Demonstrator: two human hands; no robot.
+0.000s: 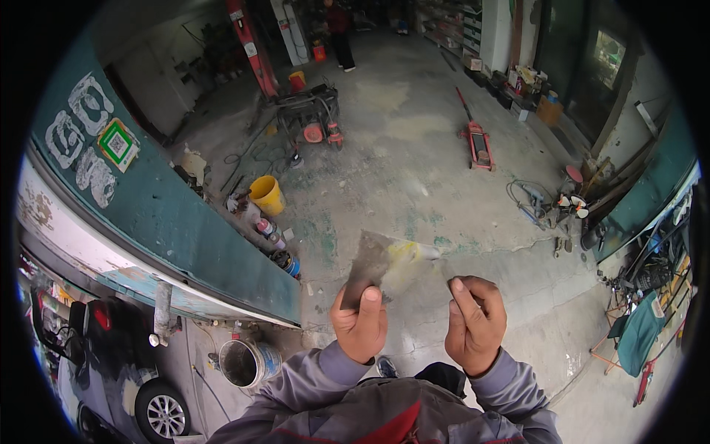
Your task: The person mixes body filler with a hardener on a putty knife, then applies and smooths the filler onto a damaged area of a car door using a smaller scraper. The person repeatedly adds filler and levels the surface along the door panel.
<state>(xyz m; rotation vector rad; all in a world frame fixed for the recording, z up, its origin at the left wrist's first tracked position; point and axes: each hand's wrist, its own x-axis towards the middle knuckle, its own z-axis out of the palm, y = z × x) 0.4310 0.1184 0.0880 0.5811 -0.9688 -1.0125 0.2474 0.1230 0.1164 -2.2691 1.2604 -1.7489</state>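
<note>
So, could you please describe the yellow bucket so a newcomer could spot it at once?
Follow the long teal panel on the person's left to its far edge. The yellow bucket stands on the concrete floor there, above some spray cans. It is plain bright yellow; the bucket nearer the person is grey-white.

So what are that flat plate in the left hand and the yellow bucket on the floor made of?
The flat grey plate in the left hand looks like thin sheet metal: dull, smeared, with pale yellow paste on it. The round yellow bucket looks like plastic, given its even, bright colour, though that is less certain from this far away.
</note>
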